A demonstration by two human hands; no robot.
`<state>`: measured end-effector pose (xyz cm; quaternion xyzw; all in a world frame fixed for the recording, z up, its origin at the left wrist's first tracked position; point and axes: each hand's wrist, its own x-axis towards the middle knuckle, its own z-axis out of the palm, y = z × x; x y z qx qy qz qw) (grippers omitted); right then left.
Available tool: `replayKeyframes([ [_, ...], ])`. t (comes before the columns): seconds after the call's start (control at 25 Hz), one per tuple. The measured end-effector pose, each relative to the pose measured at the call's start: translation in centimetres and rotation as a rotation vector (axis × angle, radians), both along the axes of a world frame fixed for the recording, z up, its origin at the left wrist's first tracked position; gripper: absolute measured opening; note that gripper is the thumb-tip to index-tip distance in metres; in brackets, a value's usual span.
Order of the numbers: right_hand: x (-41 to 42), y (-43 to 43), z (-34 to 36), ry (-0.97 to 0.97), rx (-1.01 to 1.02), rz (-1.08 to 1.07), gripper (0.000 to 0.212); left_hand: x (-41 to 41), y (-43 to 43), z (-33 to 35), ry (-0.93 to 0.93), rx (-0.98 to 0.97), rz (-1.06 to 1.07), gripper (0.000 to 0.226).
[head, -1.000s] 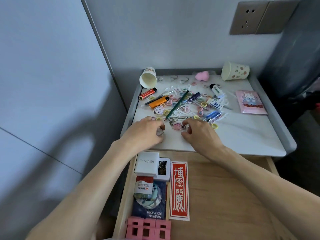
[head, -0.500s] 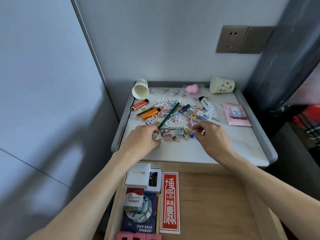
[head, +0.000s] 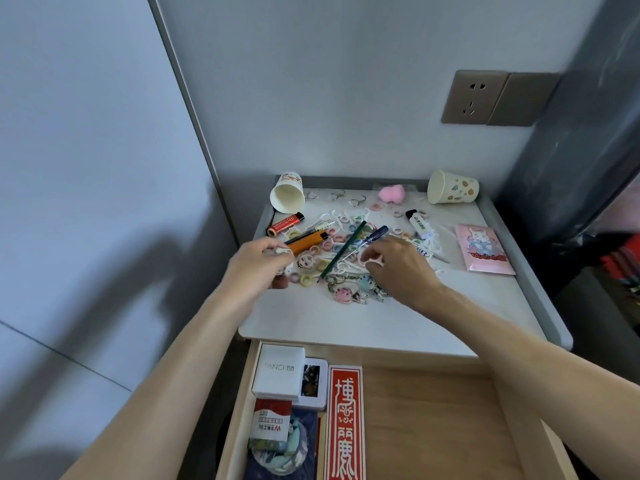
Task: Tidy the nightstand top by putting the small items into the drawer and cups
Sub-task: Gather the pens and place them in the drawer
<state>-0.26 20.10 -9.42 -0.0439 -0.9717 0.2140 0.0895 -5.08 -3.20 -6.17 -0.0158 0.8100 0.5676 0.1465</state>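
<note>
The left grip pinches a small charm over the left side of the surface, and the right grip curls above the keychains mid-surface, its hold unclear; these pieces look light, stiff and tangle-prone, best lifted by their metal rings.

The nightstand top looks smooth, faintly glossy white stone. At 6 o'clock, the drawer is matt pale wood. A matt paper cup lies at 11 o'clock and a spotted paper cup at 1. At 3 o'clock, the pink packet is shiny plastic.
</note>
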Motion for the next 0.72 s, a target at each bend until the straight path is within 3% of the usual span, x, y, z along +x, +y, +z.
replayKeyframes([
  [0.2, -4.2, -3.8, 1.4, -0.067, 0.014, 0.212, 0.023, -1.7, -2.2, 0.7, -0.052, 0.112, 0.11, 0.008],
  [0.28, -5.7, -5.6, 1.5, -0.123, 0.076, 0.259, 0.035, -1.9, -2.3, 0.7, -0.057, 0.125, 0.117, 0.01],
  [0.4, -7.3, -7.9, 1.0, -0.178, 0.195, 0.267, 0.035, -2.1, -2.2, 0.7, -0.052, 0.134, 0.095, 0.013],
  [0.6, -7.8, -8.5, 0.7, -0.216, 0.087, 0.198, 0.031, -1.9, -2.2, 0.9, -0.034, 0.092, 0.023, 0.019],
  [0.72, -6.3, -8.7, 2.0, -0.103, -0.057, 0.176, 0.016, -0.7, -2.6, 1.2, 0.012, 0.073, -0.075, 0.021],
])
